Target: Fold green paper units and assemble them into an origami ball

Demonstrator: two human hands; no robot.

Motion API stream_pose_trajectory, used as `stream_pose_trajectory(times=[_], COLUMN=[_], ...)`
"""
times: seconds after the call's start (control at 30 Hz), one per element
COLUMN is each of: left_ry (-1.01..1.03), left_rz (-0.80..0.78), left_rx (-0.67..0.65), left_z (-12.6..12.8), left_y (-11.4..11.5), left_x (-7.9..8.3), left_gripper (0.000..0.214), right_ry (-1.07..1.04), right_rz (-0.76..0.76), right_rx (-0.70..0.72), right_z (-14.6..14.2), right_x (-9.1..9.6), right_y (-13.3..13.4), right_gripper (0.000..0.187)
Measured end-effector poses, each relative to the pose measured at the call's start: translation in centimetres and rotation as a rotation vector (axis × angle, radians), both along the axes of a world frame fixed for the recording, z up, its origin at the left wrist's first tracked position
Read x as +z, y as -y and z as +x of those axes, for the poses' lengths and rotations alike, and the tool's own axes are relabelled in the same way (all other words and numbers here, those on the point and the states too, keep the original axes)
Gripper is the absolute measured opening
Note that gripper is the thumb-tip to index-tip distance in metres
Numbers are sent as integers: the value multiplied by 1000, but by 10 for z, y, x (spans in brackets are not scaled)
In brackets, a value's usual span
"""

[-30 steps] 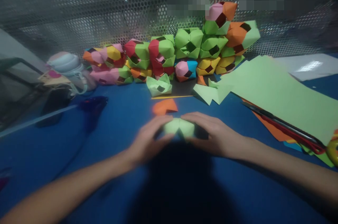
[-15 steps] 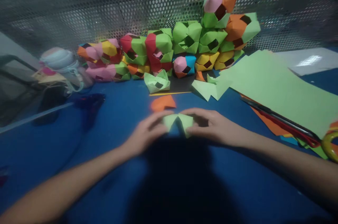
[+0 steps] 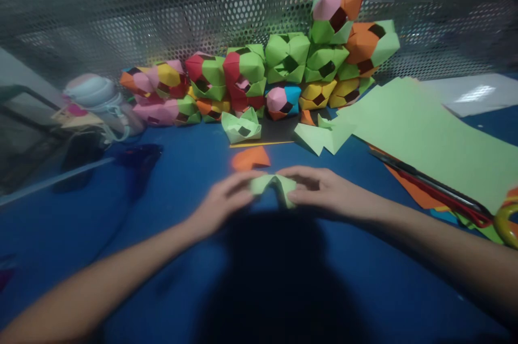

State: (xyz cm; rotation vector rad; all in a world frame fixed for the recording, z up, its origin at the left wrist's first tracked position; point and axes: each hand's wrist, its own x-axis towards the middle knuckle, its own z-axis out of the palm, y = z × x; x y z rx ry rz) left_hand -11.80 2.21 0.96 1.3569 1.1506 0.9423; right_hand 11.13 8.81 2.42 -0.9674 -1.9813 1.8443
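Between my two hands is a small folded piece of light green paper [image 3: 265,184], bent into an arch with a notch below its middle. My left hand [image 3: 226,197] pinches its left end between thumb and fingers. Its right end is gripped by my right hand [image 3: 319,188], with the thumb below and the fingers above. Just beyond my left fingertips lies a folded orange paper piece [image 3: 251,159]. Farther back sit a light green folded paper form [image 3: 242,127] with pointed corners and another folded light green piece [image 3: 319,137].
Stacked coloured paper balls [image 3: 287,58] line the perforated metal panel [image 3: 145,14]. On the right are green paper sheets [image 3: 421,133], scissors [image 3: 433,187] and a yellow tape roll [image 3: 505,225]. A glue gun [image 3: 140,163] and a lidded cup [image 3: 95,95] stand left on the blue table [image 3: 170,257].
The green paper has bent slightly, its notch now rounder at the top. Both hands keep nearly the same place and hold.
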Motion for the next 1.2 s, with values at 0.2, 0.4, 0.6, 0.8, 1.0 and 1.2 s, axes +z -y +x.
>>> stream_pose_trajectory(times=[0.2,0.4,0.6,0.8,1.0,1.2], left_ry=[-161,-222,-61,-55,-77,-268], left_rz=[68,196,361,399,376,448], left_rx=[-1,-23,-99,-139,-144,-113], left_z=[0,7,13,14,14,15], left_y=[0,6,9,11,11,12], left_x=[4,2,-12,-17,-15,-18], left_gripper=[32,37,45,59,60,59], right_ry=[29,96,-85,-21,43,160], right_rz=[93,356,809,924,937,1001], right_rx=[21,17,175,219,202,218], right_z=[0,-2,4,6,3,0], right_x=[0,5,-4,-7,-2,0], right_y=[0,7,10,13,17,21], right_gripper=[50,48,57,50,46,44])
